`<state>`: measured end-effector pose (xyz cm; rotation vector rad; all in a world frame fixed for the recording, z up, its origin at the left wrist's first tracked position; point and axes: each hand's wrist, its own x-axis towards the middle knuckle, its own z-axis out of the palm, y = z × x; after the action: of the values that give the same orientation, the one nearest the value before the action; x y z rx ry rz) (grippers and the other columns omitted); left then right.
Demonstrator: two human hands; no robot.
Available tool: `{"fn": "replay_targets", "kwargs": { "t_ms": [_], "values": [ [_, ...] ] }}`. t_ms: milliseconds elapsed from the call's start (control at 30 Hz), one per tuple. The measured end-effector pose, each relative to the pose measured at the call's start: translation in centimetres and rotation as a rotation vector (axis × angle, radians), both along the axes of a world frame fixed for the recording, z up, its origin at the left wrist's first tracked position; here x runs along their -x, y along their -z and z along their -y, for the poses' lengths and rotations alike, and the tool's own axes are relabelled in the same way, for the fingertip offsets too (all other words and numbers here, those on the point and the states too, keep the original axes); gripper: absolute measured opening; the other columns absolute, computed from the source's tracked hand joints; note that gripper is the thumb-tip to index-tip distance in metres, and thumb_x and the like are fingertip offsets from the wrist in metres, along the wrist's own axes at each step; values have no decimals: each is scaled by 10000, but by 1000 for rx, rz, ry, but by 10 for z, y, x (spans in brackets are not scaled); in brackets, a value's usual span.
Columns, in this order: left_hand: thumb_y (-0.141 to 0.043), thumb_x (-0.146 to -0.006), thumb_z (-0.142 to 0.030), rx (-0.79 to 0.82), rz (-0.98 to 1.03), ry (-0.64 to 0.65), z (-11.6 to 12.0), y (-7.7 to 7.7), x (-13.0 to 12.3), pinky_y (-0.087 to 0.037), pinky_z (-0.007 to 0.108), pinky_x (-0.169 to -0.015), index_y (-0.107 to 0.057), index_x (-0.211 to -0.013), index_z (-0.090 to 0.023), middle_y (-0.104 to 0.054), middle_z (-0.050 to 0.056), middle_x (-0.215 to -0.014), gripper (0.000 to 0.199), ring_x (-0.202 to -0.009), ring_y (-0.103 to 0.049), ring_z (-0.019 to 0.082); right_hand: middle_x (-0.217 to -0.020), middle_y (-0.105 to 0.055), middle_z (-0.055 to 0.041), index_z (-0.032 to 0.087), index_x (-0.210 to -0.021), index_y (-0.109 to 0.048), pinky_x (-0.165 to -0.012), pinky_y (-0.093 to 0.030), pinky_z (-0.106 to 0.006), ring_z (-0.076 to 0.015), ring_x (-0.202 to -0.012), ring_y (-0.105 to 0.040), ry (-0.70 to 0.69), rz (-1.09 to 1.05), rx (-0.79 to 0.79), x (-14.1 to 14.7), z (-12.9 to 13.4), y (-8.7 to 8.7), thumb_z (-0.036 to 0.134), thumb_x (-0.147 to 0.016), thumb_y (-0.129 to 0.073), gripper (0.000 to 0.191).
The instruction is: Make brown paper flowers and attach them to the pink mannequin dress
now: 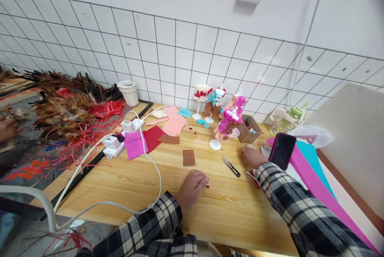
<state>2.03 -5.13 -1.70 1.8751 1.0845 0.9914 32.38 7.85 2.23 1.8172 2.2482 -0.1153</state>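
My left hand (pixel 192 187) is closed above the front of the wooden table, with a tiny pale and reddish bit at its fingertips, too small to name. Farther right, my right hand (pixel 253 156) has its fingers curled down at a small round item that they partly hide. Between the hands lie black thread snips (pixel 231 167). A brown crepe paper square (pixel 189 157) rests beyond my left hand. Several crepe paper flower figures on white stands are at the back, a magenta one (pixel 230 119) nearest. A phone (pixel 282 151) leans beside my right wrist.
Pink paper (pixel 173 121), a magenta piece (pixel 135 145) and a power strip (pixel 114 149) with white cables lie left. A cardboard box (pixel 251 129), a green-lidded bottle (pixel 289 119) and large coloured sheets (pixel 315 173) stand right. Feathers (pixel 66 101) and another person's hand (pixel 8 128) are far left.
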Motion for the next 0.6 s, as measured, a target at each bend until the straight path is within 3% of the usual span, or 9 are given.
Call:
{"fn": "replay_targets", "kwargs": {
  "t_ms": [133,267,333,433,600],
  "values": [
    [-340,-940,-373,3,6,3,0,-3,0,-385,312,-817,-634,-683,-173,-641,55,-746,439,-820,-561,178,-888,-661,-101,128,-1025,-569,-647,-366,-245,-159,-768,-601,43,-118,-122,-4,-25,-37,173,-878,-380,244],
    [-344,-936,-377,8,-4,-10,1,-4,-1,-390,317,-820,-637,-681,-176,-649,63,-756,437,-815,-562,180,-895,-694,-95,170,-1039,-632,-641,-385,-266,-197,-780,-614,282,-299,-529,-19,-57,-68,323,-884,-404,315],
    [-352,-934,-382,11,-11,-25,1,-3,0,-396,315,-811,-637,-678,-176,-648,66,-756,434,-813,-562,181,-972,-695,-108,175,-1100,-642,-688,-408,-286,-224,-859,-620,310,-288,-568,-27,-69,-69,331,-868,-427,352],
    [-359,-934,-379,3,-21,-35,1,-1,0,-399,311,-809,-637,-678,-176,-644,65,-751,429,-814,-561,180,-1081,-676,-91,206,-1164,-636,-732,-426,-287,-220,-902,-624,243,-263,-455,-35,-77,-59,260,-820,-491,376],
    [-360,-936,-376,0,-16,-24,0,2,0,-397,315,-820,-643,-690,-175,-644,62,-748,426,-816,-561,177,-1074,-677,-64,231,-1038,-694,-747,-424,-280,-201,-911,-615,214,-285,-445,-35,-59,-47,305,-857,-456,308]
  ]
}}
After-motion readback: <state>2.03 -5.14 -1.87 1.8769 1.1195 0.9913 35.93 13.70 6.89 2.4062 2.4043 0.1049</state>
